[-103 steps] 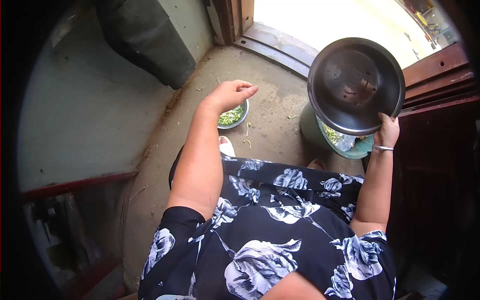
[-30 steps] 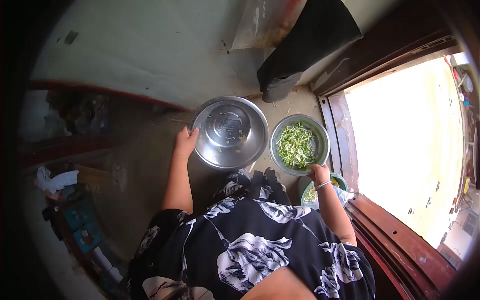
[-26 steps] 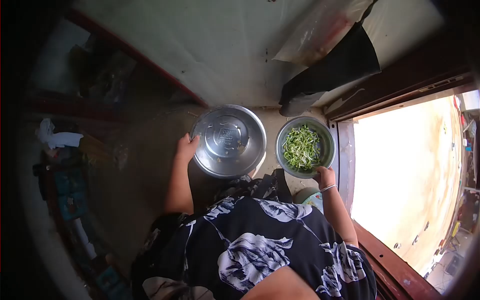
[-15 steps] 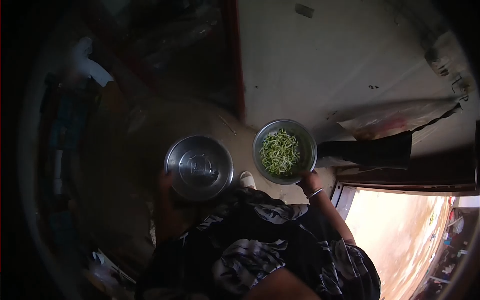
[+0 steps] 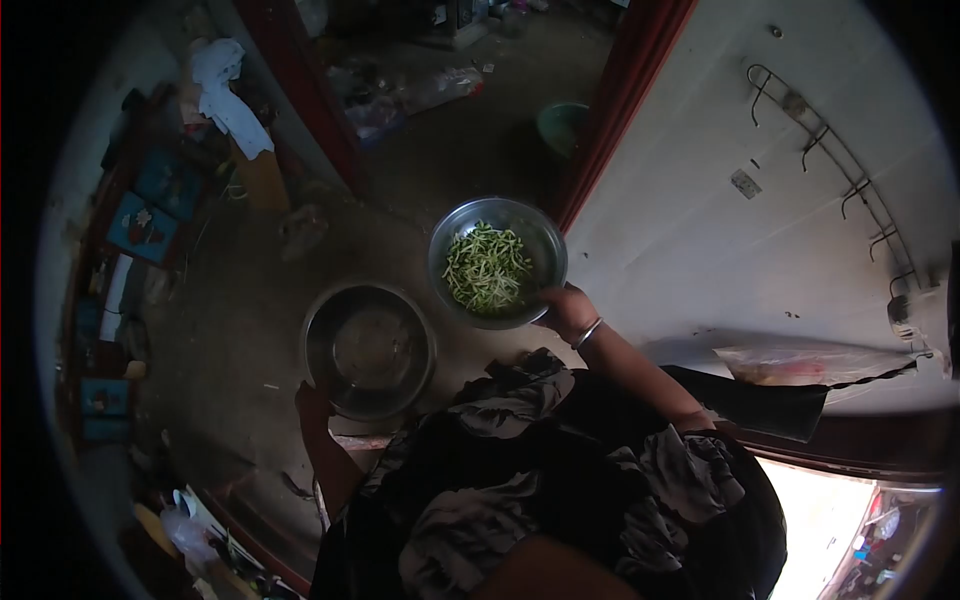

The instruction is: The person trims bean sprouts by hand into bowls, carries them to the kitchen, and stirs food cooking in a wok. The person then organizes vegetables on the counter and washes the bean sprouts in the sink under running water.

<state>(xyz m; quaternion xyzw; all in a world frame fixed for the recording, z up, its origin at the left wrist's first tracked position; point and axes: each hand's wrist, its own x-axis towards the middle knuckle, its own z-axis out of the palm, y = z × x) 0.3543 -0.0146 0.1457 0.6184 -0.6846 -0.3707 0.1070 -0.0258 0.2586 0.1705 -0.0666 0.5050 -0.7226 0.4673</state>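
Note:
My right hand (image 5: 568, 311) is closed on the rim of a metal bowl (image 5: 546, 255), with a bracelet on that wrist. Thin green and white strips of cut vegetable (image 5: 487, 266) lie heaped in the bowl; their exact kind I cannot make out. Lower and to the left, my left hand (image 5: 315, 401) grips the near left edge of a wide metal basin (image 5: 370, 345). Only its bare bottom and sloping walls show inside. Both vessels are held in front of my body, close together, above the floor. The fingers under each rim are hidden.
A red-framed doorway (image 5: 635, 95) opens ahead, with a green basin (image 5: 563, 128) and plastic bags (image 5: 430, 95) beyond it. A hook rack (image 5: 838, 150) hangs on the right wall. Teal cabinets (image 5: 142, 228) line the left. A bright doorway lies at lower right.
My view has turned toward the red-framed doorway, and more of the room beyond shows. Both vessels remain in my hands; the vegetable bowl appears further left and higher, the basin slightly left.

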